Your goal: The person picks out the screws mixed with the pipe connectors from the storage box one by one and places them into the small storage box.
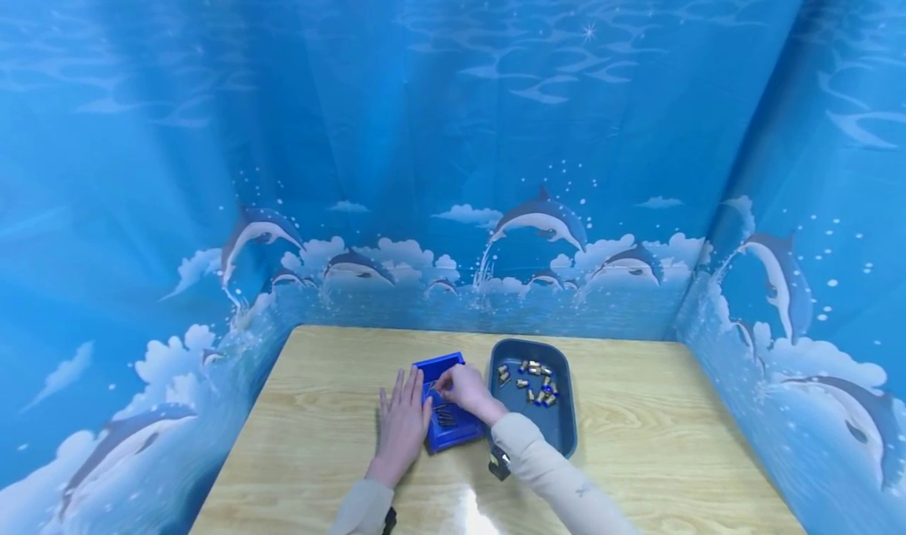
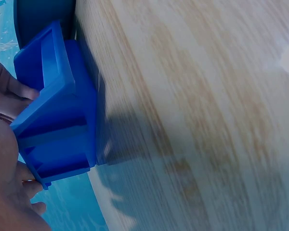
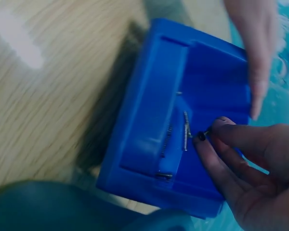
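Note:
A blue plastic bin (image 1: 456,440) sits on the table, with several small screws (image 3: 186,131) lying on its floor. My right hand (image 1: 465,391) reaches into the bin from the right. Between thumb and fingertips it pinches a small dark-headed screw (image 3: 202,136), partly covered by the fingers. Along the bin's left side lies my left hand (image 1: 401,433), its fingers extended and touching the wall. In the left wrist view the left hand (image 2: 5,163) shows at the edge, against the side of the bin.
Right of the bin stands a dark blue-grey tray (image 1: 569,433) holding several brass fittings (image 1: 541,397) with blue parts. My right forearm (image 1: 548,468) passes over the near left corner of that tray. Beyond the wooden table (image 1: 637,409) hangs a dolphin-print curtain (image 1: 425,165).

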Motion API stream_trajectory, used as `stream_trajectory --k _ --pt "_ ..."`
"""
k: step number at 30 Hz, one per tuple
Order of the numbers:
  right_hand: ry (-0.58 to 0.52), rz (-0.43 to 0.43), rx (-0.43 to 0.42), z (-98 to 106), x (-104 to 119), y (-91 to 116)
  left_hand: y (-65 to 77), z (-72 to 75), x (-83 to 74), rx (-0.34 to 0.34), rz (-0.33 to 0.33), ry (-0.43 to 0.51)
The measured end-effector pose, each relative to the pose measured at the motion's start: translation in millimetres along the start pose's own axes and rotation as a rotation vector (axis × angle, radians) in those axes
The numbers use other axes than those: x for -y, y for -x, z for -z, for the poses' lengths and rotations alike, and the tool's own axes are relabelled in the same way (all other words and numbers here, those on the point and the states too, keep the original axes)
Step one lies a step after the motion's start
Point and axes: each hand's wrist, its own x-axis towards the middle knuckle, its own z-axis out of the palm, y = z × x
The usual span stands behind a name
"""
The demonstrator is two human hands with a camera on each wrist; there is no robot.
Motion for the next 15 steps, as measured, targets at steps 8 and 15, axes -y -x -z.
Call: stream_trajectory --k 8,15 --pt "0.246 0.15 -0.072 -13 6 5 0.7 -1.4 1.1 -0.008 -0.012 -0.01" --pt "0.333 0.126 -0.053 -20 8 5 1.3 -0.2 0.5 -0.008 -0.022 -0.015"
